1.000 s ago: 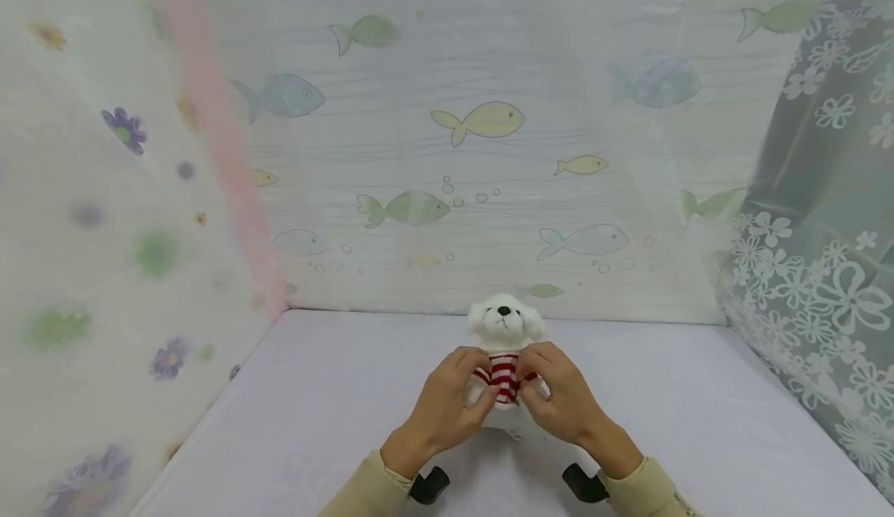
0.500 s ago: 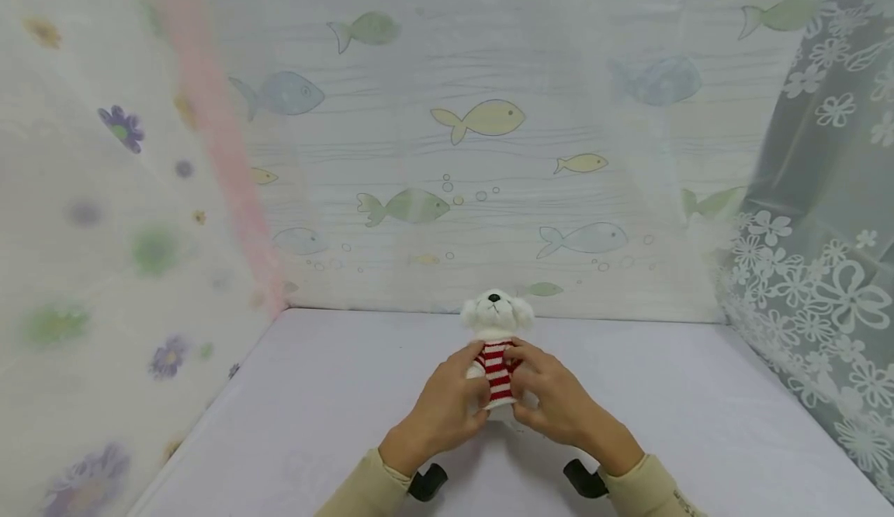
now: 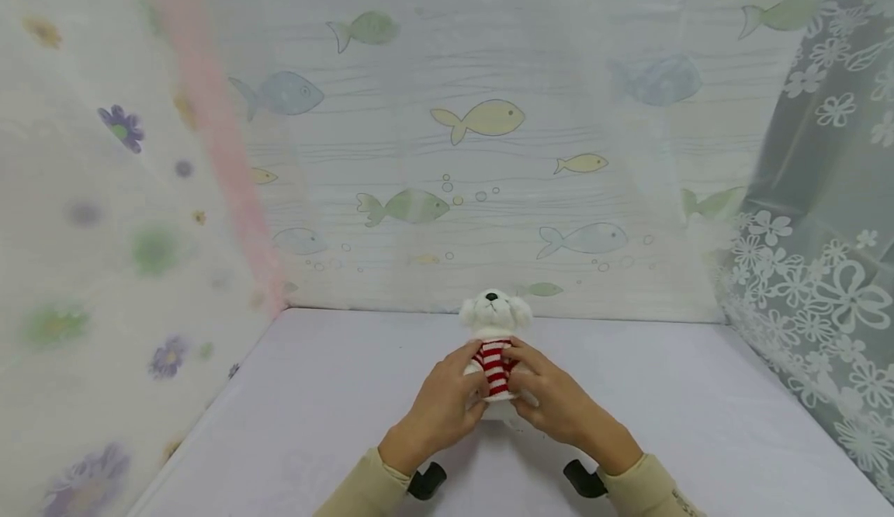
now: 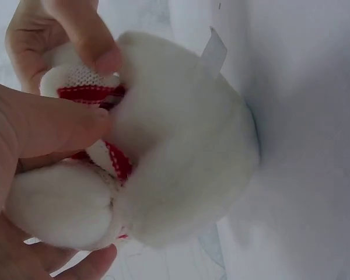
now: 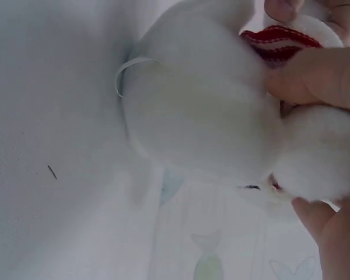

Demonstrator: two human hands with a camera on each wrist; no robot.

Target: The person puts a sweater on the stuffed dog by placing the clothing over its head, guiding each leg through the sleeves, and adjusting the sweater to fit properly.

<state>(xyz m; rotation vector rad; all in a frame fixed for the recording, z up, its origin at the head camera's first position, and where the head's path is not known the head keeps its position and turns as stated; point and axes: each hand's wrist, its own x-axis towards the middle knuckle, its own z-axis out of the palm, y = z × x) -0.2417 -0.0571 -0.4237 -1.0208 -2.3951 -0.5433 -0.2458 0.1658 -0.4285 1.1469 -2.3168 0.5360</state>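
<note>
A white plush dog (image 3: pixel 494 311) with a black nose wears a red-and-white striped knit sweater (image 3: pixel 495 369). It sits upright between both hands, facing me. My left hand (image 3: pixel 443 397) grips its left-hand side in the head view, the thumb (image 4: pixel 64 125) pinching the sweater's hem. On the other side my right hand (image 3: pixel 555 393) does likewise, its thumb (image 5: pixel 312 76) at the lower hem. Below the sweater, the bare white lower body (image 4: pixel 181 140) shows in both wrist views, with a small white tag (image 4: pixel 214 53) on it. The dog's back is hidden in the head view.
The toy is over a white-covered table (image 3: pixel 335 393). Behind stands a curtain (image 3: pixel 489 191) printed with fish; a flowered sheet (image 3: pixel 105 268) hangs at left and a lace-patterned grey one (image 3: pixel 838 268) at right. Black wrist mounts (image 3: pixel 427 481) sit below the hands.
The plush dog has shifted slightly left and its head tips further back. Both hands' fingers have shifted along the sweater, and more of its striped front shows.
</note>
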